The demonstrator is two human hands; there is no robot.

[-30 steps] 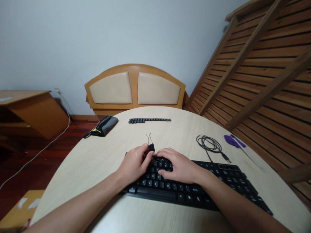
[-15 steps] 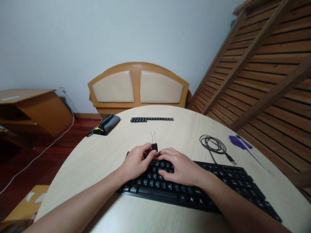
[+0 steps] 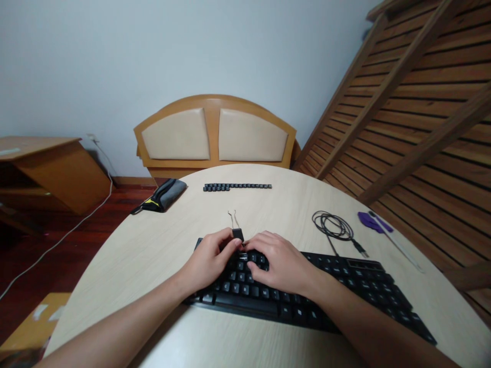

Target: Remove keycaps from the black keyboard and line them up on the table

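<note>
From where I'm standing: keyboard (image 3: 287,309) is black plastic, mostly matt. Two-pronged tool: plastic-looking block (image 3: 238,234), thin metal wire prongs (image 3: 231,220). Loose keycaps (image 3: 238,186) read as plastic too. Tabletop (image 3: 149,260): smooth, pale wood grain, low sheen. Cable (image 3: 334,238) has a smooth plastic jacket, metal plug tip (image 3: 365,254). Purple piece (image 3: 366,221) looks like soft cloth, rumpled; pale rod (image 3: 399,244) over it smooth, material unclear. Pouch (image 3: 169,194): matt fabric. Headboard-like panel (image 3: 214,128): smooth wood frame, leather-like cream pads (image 3: 176,135). Slatted structure (image 3: 422,102): wood, visible grain. Floor (image 3: 88,230): glossy dark wood. Wall (image 3: 192,46): smooth matt paint.
</note>
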